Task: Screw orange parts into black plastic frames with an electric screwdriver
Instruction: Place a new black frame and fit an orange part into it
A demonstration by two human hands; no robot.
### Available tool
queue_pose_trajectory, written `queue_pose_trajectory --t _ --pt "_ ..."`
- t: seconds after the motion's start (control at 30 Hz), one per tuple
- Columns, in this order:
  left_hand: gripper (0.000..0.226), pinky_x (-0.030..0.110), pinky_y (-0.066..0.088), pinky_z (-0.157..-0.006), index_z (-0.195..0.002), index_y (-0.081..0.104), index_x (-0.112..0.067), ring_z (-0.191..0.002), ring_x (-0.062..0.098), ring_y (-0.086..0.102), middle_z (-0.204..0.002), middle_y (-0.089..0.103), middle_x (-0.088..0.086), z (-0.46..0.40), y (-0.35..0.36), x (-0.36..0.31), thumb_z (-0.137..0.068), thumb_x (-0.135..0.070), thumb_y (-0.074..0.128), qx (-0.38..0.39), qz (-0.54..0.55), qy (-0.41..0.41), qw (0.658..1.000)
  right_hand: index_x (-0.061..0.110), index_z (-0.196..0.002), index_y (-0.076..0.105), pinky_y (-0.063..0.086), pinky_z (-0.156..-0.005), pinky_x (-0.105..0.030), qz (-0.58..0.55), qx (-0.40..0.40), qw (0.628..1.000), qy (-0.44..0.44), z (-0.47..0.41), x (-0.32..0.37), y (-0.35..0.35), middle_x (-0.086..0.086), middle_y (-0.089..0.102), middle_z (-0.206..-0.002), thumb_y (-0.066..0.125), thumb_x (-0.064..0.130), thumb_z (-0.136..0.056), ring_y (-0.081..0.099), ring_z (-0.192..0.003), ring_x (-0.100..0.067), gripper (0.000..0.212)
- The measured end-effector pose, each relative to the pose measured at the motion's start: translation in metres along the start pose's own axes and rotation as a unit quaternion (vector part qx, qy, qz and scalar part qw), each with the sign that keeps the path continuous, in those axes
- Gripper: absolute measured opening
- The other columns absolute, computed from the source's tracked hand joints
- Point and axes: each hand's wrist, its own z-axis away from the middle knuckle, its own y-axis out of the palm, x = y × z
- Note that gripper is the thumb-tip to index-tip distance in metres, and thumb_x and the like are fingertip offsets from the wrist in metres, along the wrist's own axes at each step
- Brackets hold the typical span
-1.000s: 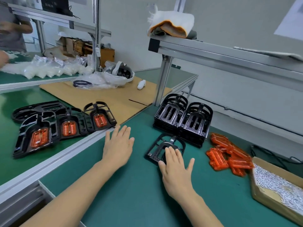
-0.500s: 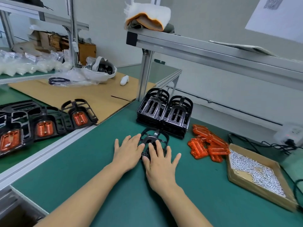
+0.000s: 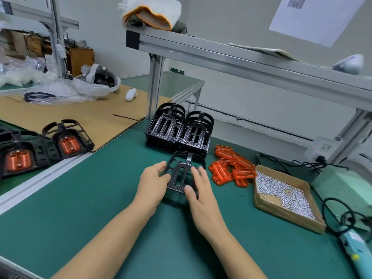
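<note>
At 9 o'clock, finished frames [image 3: 66, 140] w/ orange inserts already seated, lined up on the side bench, partly cut off by the edge. Centre: left hand [image 3: 153, 181] gripping the left rim of one black frame [image 3: 181, 174], fingers curled on its edge; right hand [image 3: 199, 190] pinching the right side, thumb on the near face. Frame tilted up off the green mat [image 3: 80, 218], just in front of two frame stacks [image 3: 179, 129] at 12 o'clock. Step in hand, by the look of it: positioning a bare frame, no insert in yet. Next move prob. calls for laying it flat, then reaching to 2 o'clock for an orange part [image 3: 231, 168], then a screw from the cardboard tray [image 3: 285, 192] at 3 o'clock. Electric screwdriver [image 3: 356, 254] at 4 o'clock, untouched, tip cut off by the frame edge. Frame's far underside hidden behind both hands; screw holes too small to make out.
</note>
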Motion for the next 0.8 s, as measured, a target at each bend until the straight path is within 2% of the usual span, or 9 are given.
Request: queue_pose_trajectory --t 0.1,0.17,0.2,0.27,0.43,0.53,0.63,0.73,0.8 --pt "0.051 0.037 0.049 -0.097 -0.133 0.051 -0.006 -0.117 0.020 0.057 -0.131 0.057 0.002 0.008 0.019 -0.007 -0.087 0.015 0.049 0.015 0.162 -0.080 0.983 0.028 -0.149 0.029 0.025 -0.112 -0.020 -0.263 -0.103 0.956 0.085 0.007 -0.004 -0.025 0.017 0.033 -0.151 0.046 0.006 -0.100 0.029 -0.138 0.002 0.056" --pt "0.047 0.026 0.057 -0.069 -0.125 0.056 -0.007 -0.089 0.016 0.068 -0.119 0.064 0.005 0.015 0.033 -0.010 -0.087 0.018 0.043 0.034 0.236 -0.107 0.965 0.018 -0.141 0.043 0.044 -0.097 -0.025 -0.421 -0.118 0.891 0.123 0.009 -0.008 -0.041 0.011 0.058 -0.132 0.047 -0.002 -0.097 0.054 -0.121 -0.007 0.049" --pt "0.047 0.021 0.054 -0.057 -0.122 0.057 -0.006 -0.076 0.013 0.069 -0.113 0.066 0.006 0.019 0.039 -0.012 -0.087 0.019 0.040 0.044 0.261 -0.115 0.958 0.010 -0.134 0.051 0.049 -0.090 -0.026 -0.464 -0.108 0.871 0.121 0.009 -0.009 -0.048 0.003 0.065 -0.124 0.047 -0.004 -0.096 0.061 -0.110 -0.012 0.041" --pt "0.046 0.019 0.051 -0.051 -0.118 0.059 -0.004 -0.067 0.010 0.068 -0.108 0.068 0.008 0.027 0.052 -0.014 -0.086 0.020 0.038 0.063 0.281 -0.115 0.951 0.004 -0.123 0.059 0.055 -0.080 -0.027 -0.506 -0.088 0.851 0.110 0.012 -0.009 -0.060 -0.010 0.069 -0.117 0.048 -0.006 -0.094 0.067 -0.096 -0.016 0.033" --pt "0.042 0.020 0.053 -0.060 -0.100 0.070 -0.015 -0.083 0.016 0.070 -0.100 0.074 0.004 0.046 0.072 -0.021 -0.083 0.016 0.047 0.120 0.273 -0.064 0.952 0.004 -0.125 0.056 0.059 -0.074 -0.030 -0.555 -0.098 0.818 0.114 0.018 -0.010 -0.081 -0.013 0.068 -0.110 0.048 -0.011 -0.090 0.067 -0.093 -0.017 0.040" --pt "0.040 0.017 0.052 -0.065 -0.099 0.070 -0.022 -0.087 0.008 0.069 -0.098 0.074 -0.005 0.053 0.077 -0.022 -0.088 0.008 0.046 0.153 0.230 -0.039 0.960 0.012 -0.118 0.059 0.058 -0.078 -0.026 -0.517 -0.119 0.841 0.107 0.022 -0.009 -0.091 -0.007 0.070 -0.102 0.044 -0.020 -0.088 0.066 -0.096 -0.017 0.047" --pt "0.033 0.025 0.049 -0.091 -0.122 0.062 -0.016 -0.105 0.012 0.063 -0.115 0.068 -0.005 0.050 0.078 -0.018 -0.096 -0.004 0.046 0.143 0.185 -0.036 0.972 0.016 -0.121 0.059 0.056 -0.085 -0.026 -0.421 -0.121 0.896 0.074 0.031 -0.007 -0.102 -0.002 0.073 -0.101 0.045 -0.022 -0.086 0.068 -0.099 -0.016 0.053" --pt "0.034 0.030 0.045 -0.092 -0.129 0.053 -0.011 -0.110 0.014 0.059 -0.126 0.060 0.000 0.043 0.072 -0.014 -0.098 -0.025 0.047 0.137 0.216 -0.056 0.965 0.013 -0.135 0.051 0.042 -0.104 -0.023 -0.178 -0.113 0.977 -0.010 0.044 -0.005 -0.111 0.002 0.066 -0.123 0.047 -0.021 -0.084 0.058 -0.118 -0.008 0.061" --pt "0.043 0.035 0.047 -0.089 -0.129 0.051 -0.010 -0.111 0.020 0.059 -0.126 0.060 0.004 0.038 0.066 -0.016 -0.098 -0.039 0.042 0.158 0.296 -0.098 0.937 0.013 -0.141 0.046 0.029 -0.110 -0.016 -0.017 -0.076 0.994 -0.078 0.055 -0.009 -0.111 0.005 0.054 -0.139 0.047 -0.017 -0.086 0.045 -0.129 0.000 0.063"
